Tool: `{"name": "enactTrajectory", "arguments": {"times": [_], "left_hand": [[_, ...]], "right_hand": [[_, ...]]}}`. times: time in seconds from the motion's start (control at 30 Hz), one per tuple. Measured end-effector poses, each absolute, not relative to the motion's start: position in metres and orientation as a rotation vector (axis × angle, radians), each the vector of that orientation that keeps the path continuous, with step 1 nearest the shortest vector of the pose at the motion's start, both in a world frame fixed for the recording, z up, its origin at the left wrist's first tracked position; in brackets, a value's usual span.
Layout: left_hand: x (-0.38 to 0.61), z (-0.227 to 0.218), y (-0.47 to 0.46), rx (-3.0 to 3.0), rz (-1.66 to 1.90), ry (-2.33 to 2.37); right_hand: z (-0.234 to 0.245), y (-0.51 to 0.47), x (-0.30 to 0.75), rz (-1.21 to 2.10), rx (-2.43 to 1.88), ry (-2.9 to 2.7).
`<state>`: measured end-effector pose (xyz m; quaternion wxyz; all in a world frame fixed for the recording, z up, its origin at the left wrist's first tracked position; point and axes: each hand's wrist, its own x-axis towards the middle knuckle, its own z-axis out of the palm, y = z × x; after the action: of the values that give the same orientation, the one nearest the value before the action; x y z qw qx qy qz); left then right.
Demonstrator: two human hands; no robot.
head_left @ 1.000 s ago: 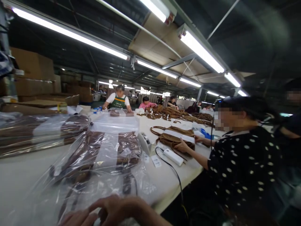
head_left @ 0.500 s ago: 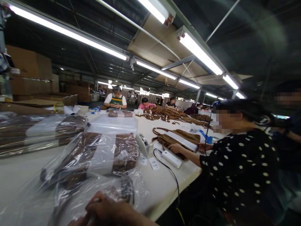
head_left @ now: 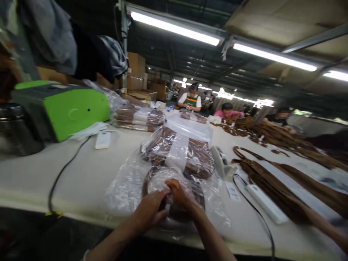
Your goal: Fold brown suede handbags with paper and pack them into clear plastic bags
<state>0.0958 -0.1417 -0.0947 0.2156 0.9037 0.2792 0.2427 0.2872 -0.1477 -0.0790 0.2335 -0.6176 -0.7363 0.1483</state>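
Observation:
My left hand [head_left: 152,210] and my right hand [head_left: 178,194] meet at the fingertips near the table's front edge. Their fingers are curled closed; whatever is pinched between them is too small and blurred to make out. Directly beneath lies a clear plastic bag [head_left: 125,192], with a brown strap loop [head_left: 145,183] showing inside. Just beyond my hands is a folded brown fabric bag [head_left: 199,156] under clear plastic, crossed by a white paper band [head_left: 177,150].
A green and grey machine [head_left: 77,112] and a dark metal flask [head_left: 17,130] stand left. To the right are a tape dispenser [head_left: 221,161], a white power strip [head_left: 266,203] with a cable, and brown fabric [head_left: 274,185] beside a co-worker's arm [head_left: 323,224]. More people work across the table.
The view has turned left, bringing in the green machine and both my forearms. The co-worker at right has mostly left the picture. My hands stay close together over the plastic.

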Motion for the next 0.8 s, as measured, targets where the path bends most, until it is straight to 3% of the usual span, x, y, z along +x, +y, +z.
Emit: {"name": "enactTrajectory", "arguments": {"times": [0.47,0.57,0.7,0.8], "left_hand": [[0.092,-0.086,-0.148,2.478,0.662,0.685],[0.083,-0.098,-0.148,2.589,0.773,0.807],[0.044,-0.123,-0.139,2.623,1.041,1.451],[0.003,-0.142,-0.133,2.428,1.31,1.786]], "right_hand": [[-0.087,-0.146,0.286,0.51,-1.814,-1.87],[-0.074,-0.156,0.296,0.218,-1.915,-1.908],[-0.072,-0.184,0.324,-0.259,-2.031,-1.784],[-0.086,-0.217,0.352,-0.414,-2.097,-1.653]]}}
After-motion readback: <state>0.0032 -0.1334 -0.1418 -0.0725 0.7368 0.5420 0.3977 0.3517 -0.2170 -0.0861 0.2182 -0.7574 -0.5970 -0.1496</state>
